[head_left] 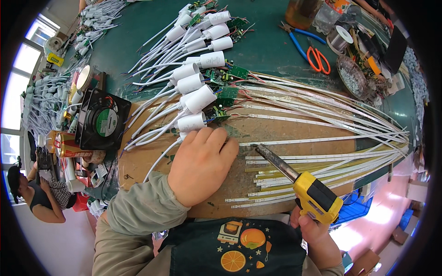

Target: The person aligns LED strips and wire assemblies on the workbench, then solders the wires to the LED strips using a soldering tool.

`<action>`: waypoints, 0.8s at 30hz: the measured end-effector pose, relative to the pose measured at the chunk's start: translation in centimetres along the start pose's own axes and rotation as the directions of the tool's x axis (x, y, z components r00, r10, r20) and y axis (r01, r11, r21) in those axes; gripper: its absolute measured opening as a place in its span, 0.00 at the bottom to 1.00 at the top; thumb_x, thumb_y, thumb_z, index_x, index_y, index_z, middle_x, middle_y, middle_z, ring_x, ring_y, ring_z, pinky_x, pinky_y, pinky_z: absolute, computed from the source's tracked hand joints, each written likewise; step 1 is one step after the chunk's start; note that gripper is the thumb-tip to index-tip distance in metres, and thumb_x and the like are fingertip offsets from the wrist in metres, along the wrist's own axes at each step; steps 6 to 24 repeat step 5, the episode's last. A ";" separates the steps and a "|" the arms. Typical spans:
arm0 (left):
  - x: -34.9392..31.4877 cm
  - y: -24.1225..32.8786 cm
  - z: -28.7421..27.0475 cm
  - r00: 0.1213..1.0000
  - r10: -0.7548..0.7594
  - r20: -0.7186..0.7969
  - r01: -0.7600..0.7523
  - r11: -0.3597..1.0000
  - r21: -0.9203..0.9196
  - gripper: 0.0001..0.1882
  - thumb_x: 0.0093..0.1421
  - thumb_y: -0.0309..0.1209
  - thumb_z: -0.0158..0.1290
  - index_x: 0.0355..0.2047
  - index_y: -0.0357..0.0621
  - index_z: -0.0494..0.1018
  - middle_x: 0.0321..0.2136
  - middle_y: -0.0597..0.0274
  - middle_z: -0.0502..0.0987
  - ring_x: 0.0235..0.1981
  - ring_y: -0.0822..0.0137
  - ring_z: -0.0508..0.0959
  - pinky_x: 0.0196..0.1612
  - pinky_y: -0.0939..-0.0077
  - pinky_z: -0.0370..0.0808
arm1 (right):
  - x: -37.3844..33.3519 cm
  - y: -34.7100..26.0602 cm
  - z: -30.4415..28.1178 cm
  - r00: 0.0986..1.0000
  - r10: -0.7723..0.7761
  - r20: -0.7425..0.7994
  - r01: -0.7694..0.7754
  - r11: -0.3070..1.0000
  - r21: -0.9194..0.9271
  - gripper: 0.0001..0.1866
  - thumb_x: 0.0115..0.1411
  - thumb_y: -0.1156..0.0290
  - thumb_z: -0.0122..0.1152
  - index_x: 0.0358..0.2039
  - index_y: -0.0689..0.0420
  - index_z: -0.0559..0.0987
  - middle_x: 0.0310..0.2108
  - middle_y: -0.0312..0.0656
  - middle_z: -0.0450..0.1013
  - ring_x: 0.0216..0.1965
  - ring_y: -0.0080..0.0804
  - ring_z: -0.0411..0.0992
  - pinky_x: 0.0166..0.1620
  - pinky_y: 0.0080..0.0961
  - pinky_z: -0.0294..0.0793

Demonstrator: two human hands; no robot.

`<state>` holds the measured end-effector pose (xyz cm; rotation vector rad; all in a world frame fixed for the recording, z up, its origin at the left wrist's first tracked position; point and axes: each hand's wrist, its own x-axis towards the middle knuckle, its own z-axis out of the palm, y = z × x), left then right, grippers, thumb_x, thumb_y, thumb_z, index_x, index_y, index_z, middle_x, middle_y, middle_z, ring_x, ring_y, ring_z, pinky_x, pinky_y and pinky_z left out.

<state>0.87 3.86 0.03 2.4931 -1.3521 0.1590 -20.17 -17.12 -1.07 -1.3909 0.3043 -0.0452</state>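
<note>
My right hand (311, 226) grips a yellow and black soldering gun (317, 197). Its dark tip meets the end of a white LED strip (294, 141) on the brown board, just right of my left fingers. My left hand (202, 161) is closed, palm down, beside that strip end. What its fingers press on is hidden, though a white cap (183, 136) with a white cable pokes out behind them. Above it, several white cylindrical caps (201, 99) lie in a row, with green circuit boards (226, 95) wired to more LED strips (294, 110).
Loose LED strips (276, 181) lie at the right, near the board's edge. A black fan (103, 120) stands left. Blue-handled pliers (297, 41), orange scissors (318, 60), a solder spool (340, 39) and a dish (352, 76) sit far right. Another person (43, 193) sits at far left.
</note>
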 end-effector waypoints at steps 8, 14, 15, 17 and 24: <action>0.0 0.7 -0.5 0.992 -0.121 0.042 0.122 0.992 -0.016 0.15 0.46 0.24 0.56 0.38 0.42 0.73 0.33 0.59 0.72 0.32 0.58 0.73 0.37 0.66 0.70 | -0.2 0.4 -0.3 1.000 0.007 0.016 -0.006 1.000 -0.024 0.26 0.56 0.70 0.60 0.55 0.60 0.66 0.28 0.38 0.69 0.26 0.24 0.67 0.29 0.21 0.66; 0.0 0.7 -0.5 0.992 -0.121 0.042 0.122 0.992 -0.016 0.15 0.46 0.24 0.56 0.38 0.42 0.73 0.33 0.59 0.72 0.32 0.58 0.73 0.37 0.66 0.70 | -0.2 0.4 -0.3 1.000 0.007 0.016 -0.006 1.000 -0.024 0.26 0.56 0.70 0.60 0.55 0.60 0.66 0.28 0.38 0.69 0.26 0.24 0.67 0.29 0.21 0.66; 0.0 0.7 -0.5 0.992 -0.121 0.042 0.122 0.992 -0.016 0.15 0.46 0.24 0.56 0.38 0.42 0.73 0.33 0.59 0.72 0.32 0.58 0.73 0.37 0.66 0.70 | -0.2 0.4 -0.3 1.000 0.007 0.016 -0.006 1.000 -0.024 0.26 0.56 0.70 0.60 0.55 0.60 0.66 0.28 0.38 0.69 0.26 0.24 0.67 0.29 0.21 0.66; 0.0 0.7 -0.5 0.992 -0.121 0.042 0.122 0.992 -0.016 0.15 0.46 0.24 0.56 0.38 0.42 0.73 0.33 0.59 0.72 0.32 0.58 0.73 0.37 0.66 0.70 | -0.2 0.4 -0.3 1.000 0.007 0.016 -0.006 1.000 -0.024 0.26 0.56 0.70 0.60 0.55 0.60 0.66 0.28 0.38 0.69 0.26 0.24 0.67 0.29 0.21 0.66; 0.0 0.7 -0.5 0.992 -0.121 0.042 0.122 0.992 -0.016 0.15 0.46 0.24 0.56 0.38 0.42 0.73 0.33 0.59 0.72 0.32 0.58 0.73 0.37 0.66 0.70 | -0.2 0.4 -0.3 1.000 0.007 0.016 -0.006 1.000 -0.024 0.26 0.56 0.70 0.60 0.55 0.60 0.66 0.28 0.38 0.69 0.26 0.24 0.67 0.29 0.21 0.66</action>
